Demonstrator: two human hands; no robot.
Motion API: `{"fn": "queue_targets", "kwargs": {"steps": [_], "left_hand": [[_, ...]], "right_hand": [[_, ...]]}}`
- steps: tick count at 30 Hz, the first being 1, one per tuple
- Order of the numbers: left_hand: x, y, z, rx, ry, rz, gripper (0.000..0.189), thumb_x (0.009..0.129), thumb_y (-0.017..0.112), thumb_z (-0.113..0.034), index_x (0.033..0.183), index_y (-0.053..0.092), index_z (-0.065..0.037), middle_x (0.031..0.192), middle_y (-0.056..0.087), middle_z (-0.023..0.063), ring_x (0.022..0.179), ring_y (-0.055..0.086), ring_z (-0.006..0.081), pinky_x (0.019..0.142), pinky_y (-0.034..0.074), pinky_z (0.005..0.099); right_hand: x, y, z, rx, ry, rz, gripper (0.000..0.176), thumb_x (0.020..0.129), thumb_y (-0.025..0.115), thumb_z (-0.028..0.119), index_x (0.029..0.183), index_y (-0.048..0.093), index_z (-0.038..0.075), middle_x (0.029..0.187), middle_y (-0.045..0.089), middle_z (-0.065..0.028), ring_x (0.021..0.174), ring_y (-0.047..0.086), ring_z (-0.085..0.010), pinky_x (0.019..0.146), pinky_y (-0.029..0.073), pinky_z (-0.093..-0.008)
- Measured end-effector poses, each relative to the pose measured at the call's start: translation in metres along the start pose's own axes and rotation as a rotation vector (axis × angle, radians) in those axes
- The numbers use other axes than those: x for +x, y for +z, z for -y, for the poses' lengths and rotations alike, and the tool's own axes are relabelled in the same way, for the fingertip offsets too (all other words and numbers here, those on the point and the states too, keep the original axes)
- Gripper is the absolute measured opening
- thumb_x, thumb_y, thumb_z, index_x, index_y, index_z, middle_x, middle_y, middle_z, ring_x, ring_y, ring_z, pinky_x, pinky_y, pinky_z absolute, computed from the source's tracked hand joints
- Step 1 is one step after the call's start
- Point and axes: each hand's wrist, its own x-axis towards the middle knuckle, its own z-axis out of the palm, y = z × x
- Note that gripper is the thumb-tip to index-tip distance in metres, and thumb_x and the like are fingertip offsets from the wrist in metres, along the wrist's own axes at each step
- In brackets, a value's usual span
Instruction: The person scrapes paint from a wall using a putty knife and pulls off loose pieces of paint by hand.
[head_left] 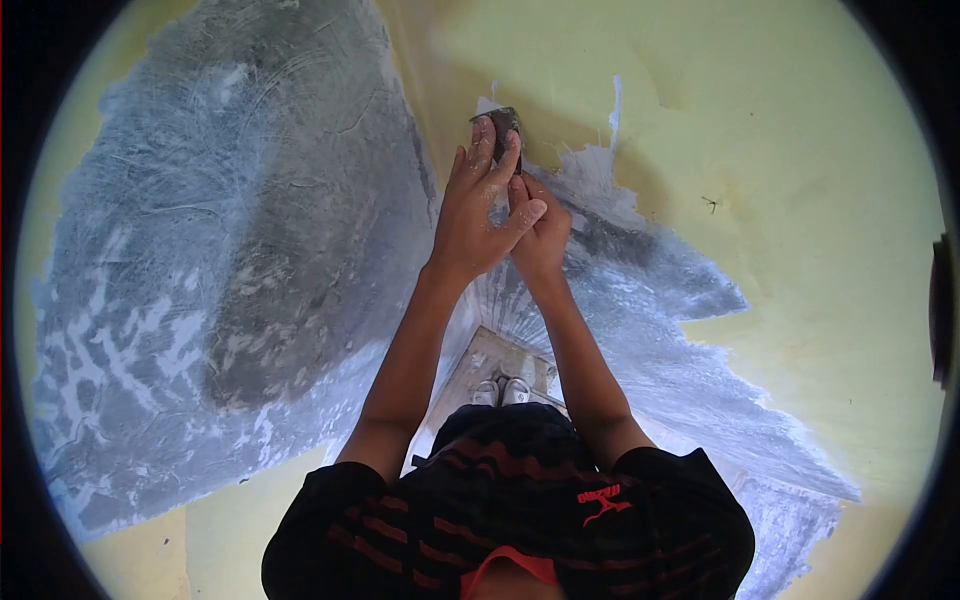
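A scraper point(506, 125) with a dark, flat blade lies against the yellow wall near the inner corner. My right hand point(543, 225) is closed around its lower end, and most of the handle is hidden in the fingers. Stretched over the blade, the fingers of my left hand point(478, 215) are apart and press on its face. The left thumb points across toward the right hand. Pale dust coats the fingers. Just above the blade's edge, a small whitish patch point(487, 104) shows on the wall.
To the left, a wall carries a large grey, scraped area point(300, 200). Another bare grey strip point(640, 270) with ragged paint edges runs down the right wall. My shoes point(502, 391) stand on the floor below in the corner. A dark object point(940, 310) sits at the right edge.
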Motion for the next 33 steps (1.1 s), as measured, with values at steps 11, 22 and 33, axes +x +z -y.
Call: {"fn": "queue_targets", "kwargs": {"steps": [11, 22, 33], "left_hand": [[0.014, -0.014, -0.022, -0.197, -0.105, -0.093, 0.085, 0.102, 0.057, -0.052, 0.164, 0.026, -0.002, 0.169, 0.013, 0.0323, 0.159, 0.01, 0.0446, 0.127, 0.01, 0.0534], [-0.088, 0.035, -0.038, -0.257, -0.238, 0.036, 0.093, 0.102, 0.055, -0.054, 0.163, 0.019, 0.006, 0.169, 0.006, 0.0351, 0.159, 0.005, 0.0464, 0.126, 0.008, 0.0541], [0.018, -0.002, -0.039, -0.316, -0.014, -0.185, 0.077, 0.104, 0.057, -0.049, 0.151, 0.043, 0.011, 0.16, 0.035, 0.0352, 0.153, 0.033, 0.0444, 0.125, 0.024, 0.0482]], "right_hand": [[0.031, -0.024, 0.069, -0.329, -0.135, 0.242, 0.026, 0.098, 0.066, 0.029, 0.109, 0.073, 0.007, 0.083, 0.071, -0.0215, 0.078, 0.069, -0.0455, 0.065, 0.055, -0.0479], [-0.032, -0.069, 0.038, -0.261, 0.107, 0.337, 0.025, 0.099, 0.066, 0.028, 0.112, 0.073, 0.008, 0.077, 0.069, -0.0221, 0.073, 0.069, -0.0441, 0.064, 0.054, -0.0488], [0.045, -0.045, 0.113, -0.5, -0.073, 0.236, 0.024, 0.1, 0.06, 0.027, 0.104, 0.072, 0.007, 0.079, 0.07, -0.023, 0.073, 0.068, -0.0465, 0.066, 0.054, -0.0536]]}}
